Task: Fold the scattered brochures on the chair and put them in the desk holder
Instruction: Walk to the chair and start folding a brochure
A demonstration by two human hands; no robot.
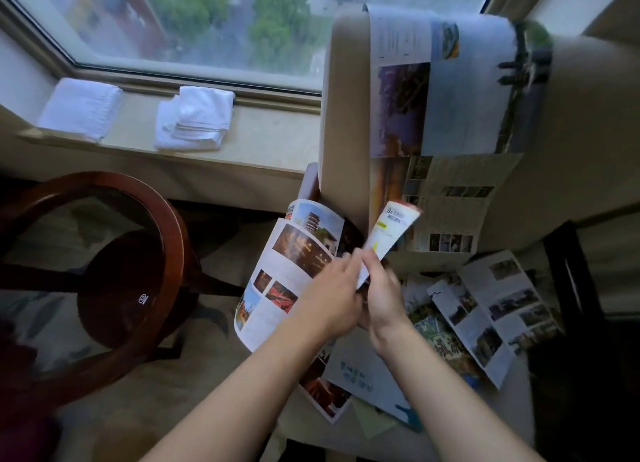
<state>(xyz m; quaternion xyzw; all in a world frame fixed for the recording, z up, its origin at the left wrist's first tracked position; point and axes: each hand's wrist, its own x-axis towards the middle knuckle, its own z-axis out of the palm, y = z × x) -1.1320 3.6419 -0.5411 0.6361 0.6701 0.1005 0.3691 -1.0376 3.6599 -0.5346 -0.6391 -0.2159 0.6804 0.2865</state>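
While both hands meet over the chair [346, 115], the left hand [332, 302] and right hand [382, 288] are each pinched on one brochure [287, 274], its panels fanning up-left and up-right of them. More loose brochures [485, 319] lie right of the hands; another brochure [443, 91] hangs over the backrest beyond.

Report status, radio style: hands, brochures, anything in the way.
Left hand and right hand gripping one brochure mid-fold. More brochures unfolded on chair. Path clear; holder unseen.
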